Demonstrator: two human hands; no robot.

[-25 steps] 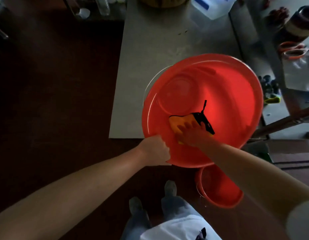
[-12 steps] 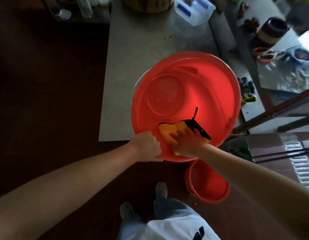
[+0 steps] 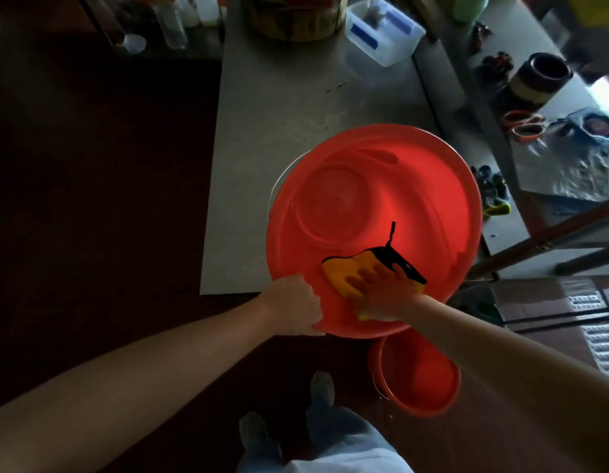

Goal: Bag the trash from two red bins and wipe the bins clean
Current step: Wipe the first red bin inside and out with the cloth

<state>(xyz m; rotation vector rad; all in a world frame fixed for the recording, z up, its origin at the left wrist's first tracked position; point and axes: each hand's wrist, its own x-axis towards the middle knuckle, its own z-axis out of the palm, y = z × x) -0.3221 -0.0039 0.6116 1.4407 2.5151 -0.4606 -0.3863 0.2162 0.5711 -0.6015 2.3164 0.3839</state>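
Closest in, a second red bin (image 3: 419, 380) sits on the dark floor, right by the person's shoes (image 3: 321, 387). Just past it, the left hand (image 3: 294, 303) has its fingers curled tight over the near rim of the big red bin (image 3: 432, 199), which sits at the near edge of the grey table (image 3: 296, 97). The right hand (image 3: 381, 295) is inside it, fingers spread flat, pressing an orange cloth (image 3: 344, 268) on the near wall. Way back there's a clear plastic tub (image 3: 381, 29).
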